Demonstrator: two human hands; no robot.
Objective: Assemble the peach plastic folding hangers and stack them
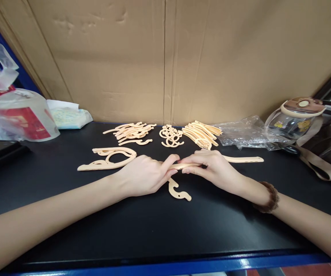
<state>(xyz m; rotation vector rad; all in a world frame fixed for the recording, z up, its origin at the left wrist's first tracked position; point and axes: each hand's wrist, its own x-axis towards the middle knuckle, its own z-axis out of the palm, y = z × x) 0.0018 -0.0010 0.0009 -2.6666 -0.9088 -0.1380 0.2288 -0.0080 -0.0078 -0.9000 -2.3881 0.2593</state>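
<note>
Both my hands meet over the middle of the table, gripping a beige plastic clothes hanger. Its hook (179, 193) points toward me below the fingers, and a long straight arm (246, 159) sticks out past my right hand. My left hand (148, 173) pinches the hanger's middle with thumb and fingers. Close beside it, my right hand (211, 165) is closed on the same part, which the fingers partly hide. Left of my left hand lies a beige folded hanger (110, 165) with curved arms; whether the hand touches it I cannot tell.
Along the back lie piles of beige hanger arms (133, 132), hooks (171, 135) and more arms (201, 134). Clear plastic wrap (242, 132) and a strapped bottle (296, 119) stand right. A bagged tub (24, 115), tissue pack (69, 115) and black device (1, 153) are left. Cardboard (119, 57) closes the back.
</note>
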